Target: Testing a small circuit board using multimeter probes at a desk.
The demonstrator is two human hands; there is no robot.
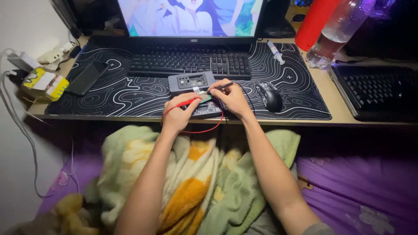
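My left hand (177, 115) grips a red test probe (188, 102) whose red lead loops down over the desk edge. My right hand (233, 98) grips a black probe (220, 87) with a black lead. Both probe tips meet over a small green circuit board (204, 99) lying on a dark flat device (207, 109) near the desk's front edge. Just behind stands a grey open casing (190, 81) with holes in it.
A black keyboard (189, 62) and a lit monitor (191, 17) sit behind on a patterned desk mat (130, 93). A black mouse (270, 96) lies right, a phone (87, 77) left, a syringe (275, 52), a red cylinder (315, 21), a clear bottle (339, 30), a second keyboard (379, 89) far right.
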